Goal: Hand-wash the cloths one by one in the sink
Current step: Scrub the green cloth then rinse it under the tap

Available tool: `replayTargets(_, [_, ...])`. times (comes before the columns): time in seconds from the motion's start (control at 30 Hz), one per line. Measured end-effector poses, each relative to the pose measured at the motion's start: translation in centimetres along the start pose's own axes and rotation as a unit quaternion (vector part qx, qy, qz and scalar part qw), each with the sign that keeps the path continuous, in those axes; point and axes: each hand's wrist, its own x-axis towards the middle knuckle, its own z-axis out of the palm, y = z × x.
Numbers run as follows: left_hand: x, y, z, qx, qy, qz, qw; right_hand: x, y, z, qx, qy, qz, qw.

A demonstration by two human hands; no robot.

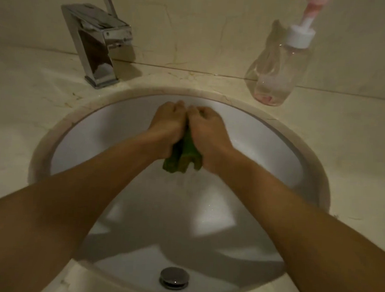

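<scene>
Over the sink [265, 154], left grip [168, 126] and right grip [207, 131] clench a green cloth [186, 155].

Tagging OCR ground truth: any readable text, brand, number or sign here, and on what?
No readable text anywhere in view.
pump bottle: clear, no label visible.
tap and drain plug: no marking visible.
green cloth: plain.

Green cloth [185, 155]; white sink [265, 150]; chrome faucet [96, 47].
</scene>
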Motion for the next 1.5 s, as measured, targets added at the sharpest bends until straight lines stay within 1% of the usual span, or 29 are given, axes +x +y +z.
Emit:
replayTargets(0.03, [-0.8, 0.3, 0.7, 0.002, -0.021, 0.014, 1.0, 0.5, -0.3, -0.8, 0.005, 0.014, 0.013, 1.0])
replayTargets(0.1, [-2.4, 0.6, 2.4, 0.002, -0.055, 0.049, 0.997, 1.3, -0.9, -2.3, 0.058, 0.022, 0.071, 0.996])
replayTargets(0.17, [-2.4, 0.5, 3.2, 0.025, -0.045, 0.066, 0.997, 1.0, -0.9, -3.0, 0.086, 0.026, 0.106, 0.99])
replayTargets(0.23, [-1.4, 0.2, 2.4, 0.033, -0.018, 0.071, 0.997, -0.1, -0.7, -2.3, 0.042, 0.026, 0.081, 0.995])
replayTargets(0.33, [0.3, 0.0, -0.2, 0.044, -0.007, 0.087, 0.995, -2.5, -0.4, 0.2, 0.009, -0.028, 0.003, 1.0])
replayTargets(0.37, [0.3, 0.0, -0.5, 0.041, -0.001, 0.075, 0.996, -2.4, -0.2, 0.7, -0.007, -0.028, -0.02, 0.999])
replayTargets(0.43, [-0.2, 0.1, -0.1, 0.018, 0.009, 0.061, 0.998, -1.3, -0.3, 0.6, -0.029, -0.001, -0.037, 0.999])
replayTargets(0.5, [-1.4, 0.4, 1.1, 0.012, 0.009, 0.076, 0.997, 0.1, -0.6, -0.6, -0.003, 0.036, -0.015, 0.999])
replayTargets(0.6, [-2.1, 0.0, 2.6, 0.062, -0.042, 0.122, 0.99, 1.2, -0.1, -2.1, 0.082, 0.054, 0.008, 0.995])
replayTargets(0.67, [-1.3, -0.4, 2.3, 0.078, -0.054, 0.107, 0.99, 0.8, 0.2, -1.7, 0.074, 0.041, 0.024, 0.996])
replayTargets(0.7, [-0.8, -0.4, 1.9, 0.08, -0.046, 0.096, 0.991, 0.3, 0.4, -1.2, 0.067, 0.03, 0.03, 0.997])
replayTargets(0.8, [-0.5, 0.0, 0.9, 0.021, -0.008, 0.057, 0.998, 0.1, 0.7, -0.2, 0.049, 0.007, 0.007, 0.999])
replayTargets(0.87, [-2.1, 0.4, 1.3, 0.002, -0.014, 0.047, 0.999, 0.8, 0.1, -0.7, 0.057, 0.023, 0.018, 0.998])
replayTargets(0.93, [-3.6, 0.4, 2.3, 0.018, -0.048, 0.056, 0.997, 1.8, -0.6, -1.9, 0.089, 0.051, 0.045, 0.994])
replayTargets(0.97, [-3.8, 0.2, 2.7, 0.03, -0.061, 0.065, 0.996, 2.0, -0.8, -2.3, 0.085, 0.061, 0.054, 0.993])
replayTargets(1.0, [-3.6, 0.1, 2.7, 0.036, -0.057, 0.072, 0.995, 1.9, -0.8, -2.4, 0.067, 0.064, 0.059, 0.994])
replayTargets(1.07, [-2.7, 0.2, 1.9, 0.054, -0.029, 0.075, 0.995, 0.7, -0.9, -1.8, 0.041, 0.051, 0.045, 0.997])
replayTargets(1.13, [-1.0, 0.0, 0.4, 0.045, -0.028, 0.084, 0.995, -1.2, -0.6, -0.7, 0.037, 0.011, -0.003, 0.999])
replayTargets(1.2, [-0.3, -0.2, -1.0, 0.028, -0.052, 0.077, 0.995, -2.8, -0.7, 0.0, 0.012, -0.06, -0.03, 0.998])
replayTargets(1.23, [0.1, -0.4, -1.4, 0.064, -0.054, 0.076, 0.994, -2.7, -0.7, 0.0, -0.004, -0.084, -0.019, 0.996])
replayTargets(1.27, [0.9, -0.7, -1.5, 0.147, -0.046, 0.076, 0.985, -2.3, -0.9, -0.2, -0.03, -0.098, 0.0, 0.995])
replayTargets(1.3, [1.5, -1.0, -1.6, 0.251, -0.041, 0.076, 0.964, -1.4, -0.8, -0.7, -0.063, -0.1, 0.027, 0.993])
replayTargets(1.33, [1.9, -1.1, -1.4, 0.345, -0.038, 0.078, 0.934, -0.5, -0.7, -1.3, -0.107, -0.095, 0.049, 0.989])
replayTargets(1.37, [2.0, -1.3, -1.5, 0.408, -0.035, 0.089, 0.908, 0.4, -0.5, -2.1, -0.163, -0.091, 0.057, 0.981])
replayTargets(1.4, [1.9, -1.3, -1.6, 0.434, -0.047, 0.087, 0.896, 1.1, -0.1, -2.9, -0.249, -0.092, 0.052, 0.963])
replayTargets(1.43, [1.9, -1.7, -1.6, 0.448, -0.06, 0.088, 0.888, 1.8, 0.5, -3.7, -0.354, -0.088, 0.033, 0.931])
replayTargets(1.47, [1.8, -2.0, -1.8, 0.465, -0.066, 0.084, 0.879, 2.4, 1.0, -4.5, -0.448, -0.08, 0.007, 0.89])
replayTargets(1.5, [2.0, -2.3, -1.9, 0.491, -0.055, 0.09, 0.865, 2.7, 1.2, -5.0, -0.505, -0.077, -0.02, 0.859])
